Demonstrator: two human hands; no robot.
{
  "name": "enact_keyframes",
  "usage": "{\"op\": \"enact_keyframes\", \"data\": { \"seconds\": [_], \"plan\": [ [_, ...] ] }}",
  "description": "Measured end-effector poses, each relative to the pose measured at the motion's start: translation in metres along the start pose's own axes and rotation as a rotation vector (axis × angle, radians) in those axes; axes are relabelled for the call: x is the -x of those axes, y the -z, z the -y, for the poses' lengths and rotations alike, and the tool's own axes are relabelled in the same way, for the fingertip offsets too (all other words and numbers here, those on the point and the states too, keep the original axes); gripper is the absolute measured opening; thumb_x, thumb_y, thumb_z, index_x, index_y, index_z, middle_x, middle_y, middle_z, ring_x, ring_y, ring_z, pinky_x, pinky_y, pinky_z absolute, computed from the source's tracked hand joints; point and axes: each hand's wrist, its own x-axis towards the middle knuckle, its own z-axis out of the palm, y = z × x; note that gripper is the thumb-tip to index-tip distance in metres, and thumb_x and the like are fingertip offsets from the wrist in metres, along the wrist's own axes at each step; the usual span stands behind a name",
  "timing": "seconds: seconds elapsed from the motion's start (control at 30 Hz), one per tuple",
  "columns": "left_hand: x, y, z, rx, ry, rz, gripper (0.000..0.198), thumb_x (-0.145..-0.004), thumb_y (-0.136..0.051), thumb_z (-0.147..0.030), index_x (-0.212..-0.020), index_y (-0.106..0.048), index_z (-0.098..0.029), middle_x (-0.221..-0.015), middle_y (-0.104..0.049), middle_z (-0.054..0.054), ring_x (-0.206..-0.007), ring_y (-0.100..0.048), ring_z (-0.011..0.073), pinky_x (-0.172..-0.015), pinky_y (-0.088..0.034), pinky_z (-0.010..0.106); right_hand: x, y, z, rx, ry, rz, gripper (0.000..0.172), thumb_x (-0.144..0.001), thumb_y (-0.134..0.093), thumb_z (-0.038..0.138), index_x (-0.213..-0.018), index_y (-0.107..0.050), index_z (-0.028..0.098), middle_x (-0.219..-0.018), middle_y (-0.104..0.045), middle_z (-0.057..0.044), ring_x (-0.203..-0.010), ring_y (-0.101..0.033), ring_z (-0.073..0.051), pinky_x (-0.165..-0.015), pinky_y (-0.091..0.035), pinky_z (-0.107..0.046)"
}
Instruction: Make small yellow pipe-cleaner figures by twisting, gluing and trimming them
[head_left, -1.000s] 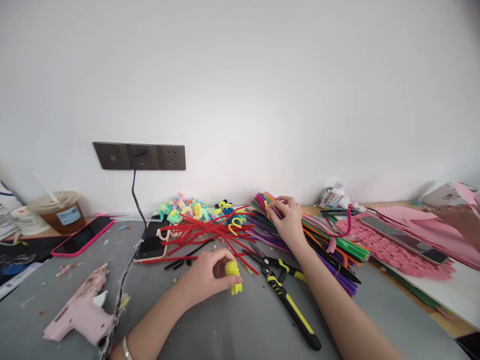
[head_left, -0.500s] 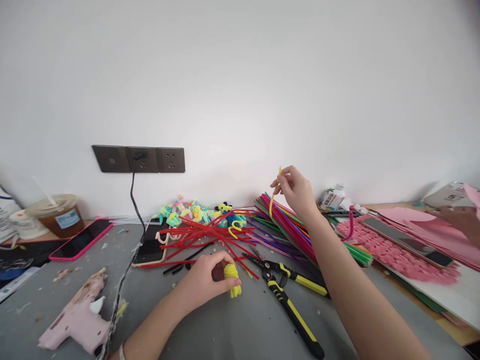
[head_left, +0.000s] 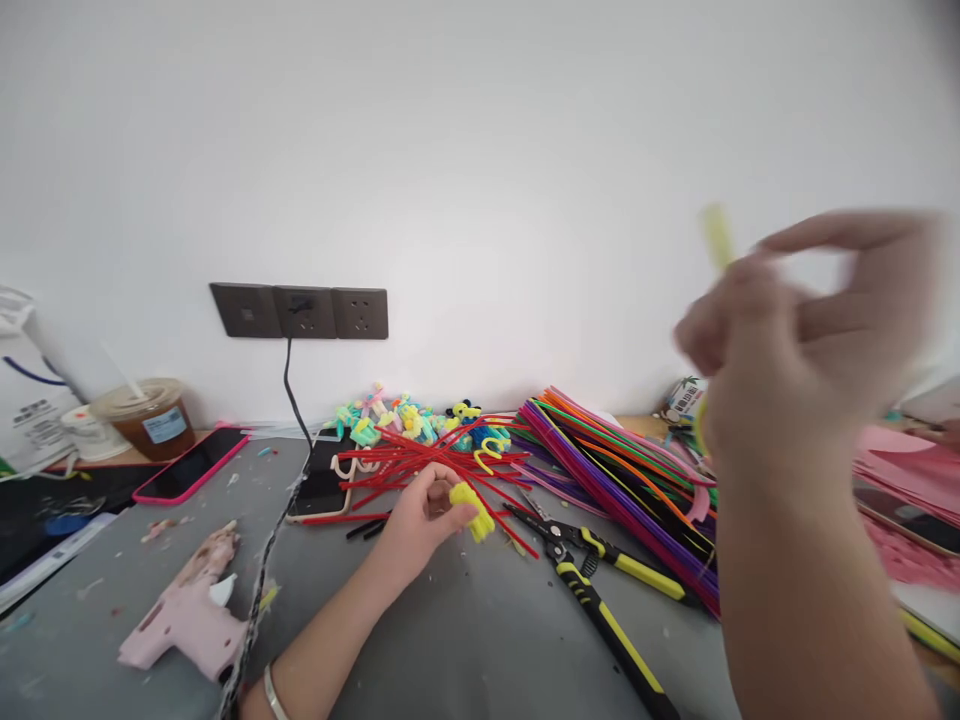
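Between the thumb and fingers of my left hand (head_left: pixel 424 515) is a small yellow coil of pipe cleaner (head_left: pixel 472 512), held just above the grey table mat. My right hand (head_left: pixel 795 320), smeared by motion, is raised high at the right in front of the wall. It pinches a yellow pipe cleaner (head_left: pixel 717 235), whose end pokes up past the fingers; the rest is mostly hidden behind the hand. To the right of my left hand lie yellow-and-black wire cutters (head_left: pixel 574 550), their handles spread. Red pipe cleaners (head_left: pixel 405 460) are strewn beyond my left hand.
A bundle of colourful pipe cleaners (head_left: pixel 615 470) lies back right. Small fuzzy figures (head_left: pixel 405 418) sit by the wall. At left are a pink glue gun (head_left: pixel 184 620), its black cord (head_left: pixel 262 560), a pink-cased phone (head_left: pixel 191 465) and an iced drink (head_left: pixel 150 420). Pink sheets (head_left: pixel 907 460) lie at far right.
My right hand has moved up and right, nearer the camera, with the yellow pipe cleaner. My left hand keeps the yellow coil, now slightly higher and tilted. The view has shifted a little.
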Motion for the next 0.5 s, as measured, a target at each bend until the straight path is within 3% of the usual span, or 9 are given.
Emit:
{"op": "enact_keyframes", "data": {
  "seconds": [0.03, 0.13, 0.2, 0.27, 0.33, 0.5],
  "plan": [
    [-0.001, 0.001, -0.001, 0.062, 0.01, -0.045, 0.04, -0.072, -0.077, -0.046, -0.088, -0.051, -0.02, -0.074, -0.06, -0.003, -0.066, -0.056, 0.0111, -0.063, -0.048, 0.024, 0.009, -0.006, -0.001, -0.072, 0.018, -0.03, 0.024, -0.09, -0.059, 0.05, -0.094, -0.047, 0.03, -0.053, -0.029, 0.009, -0.042, -0.023, -0.01, -0.044, -0.019, -0.027],
    [-0.002, 0.002, -0.005, 0.214, 0.021, -0.154, 0.038, -0.074, -0.077, -0.044, -0.096, -0.057, -0.02, -0.079, -0.062, -0.002, -0.072, -0.06, 0.0117, -0.069, -0.051, 0.026, 0.04, -0.03, -0.016, -0.214, -0.372, 0.562, 0.027, -0.09, -0.059, 0.05, -0.088, -0.049, 0.025, -0.054, -0.032, 0.009, -0.045, -0.026, -0.009, -0.044, -0.018, -0.025],
    [-0.002, 0.002, -0.006, 0.306, 0.019, -0.193, 0.04, -0.073, -0.079, -0.042, -0.1, -0.059, -0.02, -0.08, -0.064, -0.001, -0.074, -0.062, 0.0123, -0.07, -0.051, 0.026, 0.06, -0.044, -0.033, -0.323, -0.54, 0.81, 0.031, -0.09, -0.057, 0.053, -0.095, -0.05, 0.023, -0.059, -0.046, 0.007, -0.048, -0.032, -0.009, -0.045, -0.02, -0.023],
    [-0.003, 0.002, -0.007, 0.364, 0.023, -0.217, 0.042, -0.071, -0.08, -0.041, -0.102, -0.062, -0.019, -0.081, -0.066, 0.001, -0.072, -0.062, 0.0122, -0.067, -0.051, 0.025, 0.078, -0.054, -0.052, -0.412, -0.628, 0.93, 0.03, -0.091, -0.056, 0.051, -0.096, -0.051, 0.022, -0.061, -0.054, 0.006, -0.045, -0.028, -0.007, -0.044, -0.018, -0.023],
    [-0.003, 0.002, -0.007, 0.389, 0.034, -0.234, 0.046, -0.069, -0.082, -0.039, -0.105, -0.064, -0.018, -0.082, -0.068, 0.002, -0.07, -0.061, 0.0116, -0.065, -0.05, 0.024, 0.091, -0.059, -0.068, -0.444, -0.644, 1.0, 0.029, -0.09, -0.059, 0.048, -0.09, -0.054, 0.019, -0.056, -0.051, 0.007, -0.044, -0.026, -0.006, -0.045, -0.018, -0.023],
    [-0.003, 0.002, -0.008, 0.402, 0.081, -0.249, 0.044, -0.068, -0.084, -0.033, -0.103, -0.065, -0.016, -0.086, -0.071, 0.005, -0.072, -0.061, 0.0121, -0.064, -0.049, 0.023, 0.102, -0.062, -0.084, -0.453, -0.661, 0.964, 0.031, -0.085, -0.068, 0.044, -0.079, -0.054, 0.017, -0.052, -0.036, 0.011, -0.048, -0.019, -0.006, -0.048, -0.015, -0.023]
  ]
}}
